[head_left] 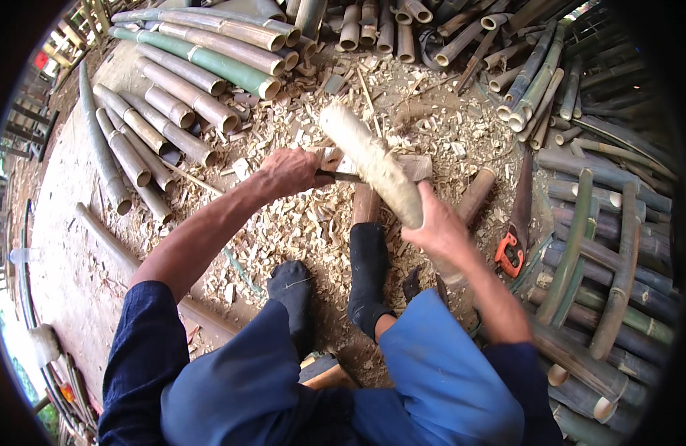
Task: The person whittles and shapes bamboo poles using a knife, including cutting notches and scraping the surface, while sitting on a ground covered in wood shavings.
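Note:
My right hand [438, 229] is wrapped round the lower end of a pale, rough wooden club [372, 160], which slants up and away to the left. My left hand [289, 171] is closed round a tool with a dark, narrow blade [338, 176]; its handle is hidden in my fist. The blade points right and passes out of sight behind the club. Pale cut wood or bamboo [329, 158] shows beside my left knuckles, partly covered. My foot in a dark sock [368, 260] rests against a brown bamboo piece [365, 204] below the club.
Chips [283, 223] litter the ground. A saw [511, 253] with an orange handle lies right of my right forearm. Cut bamboo tubes [187, 100] lie at the far left, with more bamboo [618, 275] stacked at the right. A short bamboo length [478, 195] lies beyond my right hand.

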Tool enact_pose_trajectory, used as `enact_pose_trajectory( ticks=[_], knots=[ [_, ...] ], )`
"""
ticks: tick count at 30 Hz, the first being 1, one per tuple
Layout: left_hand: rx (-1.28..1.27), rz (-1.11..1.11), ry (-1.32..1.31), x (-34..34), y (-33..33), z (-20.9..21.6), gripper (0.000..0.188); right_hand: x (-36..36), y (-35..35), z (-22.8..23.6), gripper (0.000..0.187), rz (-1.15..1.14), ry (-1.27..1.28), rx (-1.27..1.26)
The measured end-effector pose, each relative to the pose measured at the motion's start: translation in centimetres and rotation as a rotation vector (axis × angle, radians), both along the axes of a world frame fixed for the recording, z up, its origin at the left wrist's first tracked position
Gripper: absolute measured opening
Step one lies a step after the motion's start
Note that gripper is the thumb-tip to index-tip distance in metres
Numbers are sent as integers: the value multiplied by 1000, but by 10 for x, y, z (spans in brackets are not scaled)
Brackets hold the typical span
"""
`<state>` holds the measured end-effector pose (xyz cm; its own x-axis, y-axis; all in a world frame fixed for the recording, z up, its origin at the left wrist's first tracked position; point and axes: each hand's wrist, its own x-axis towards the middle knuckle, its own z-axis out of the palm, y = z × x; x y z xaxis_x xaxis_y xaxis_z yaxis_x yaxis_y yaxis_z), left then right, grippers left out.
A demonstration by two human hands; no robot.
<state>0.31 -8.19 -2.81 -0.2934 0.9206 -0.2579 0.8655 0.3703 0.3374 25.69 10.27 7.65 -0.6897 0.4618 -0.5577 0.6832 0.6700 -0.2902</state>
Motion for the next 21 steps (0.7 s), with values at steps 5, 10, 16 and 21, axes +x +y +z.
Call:
enact_pose_trajectory(
  ticks=[5,10,16,21],
  knots=[
    [-1,-36,7,-17,-17,-16,61,-30,19,103,89,-2,473,-161],
    [52,-2,-32,-13,-16,-18,46,-31,0,91,60,-113,1230,-85],
    [-44,-82,-58,-10,-2,-3,59,-31,20,61,86,-54,109,-244],
    [-43,-46,-34,-16,-20,-11,57,-36,33,144,72,20,842,-326]
  ],
)
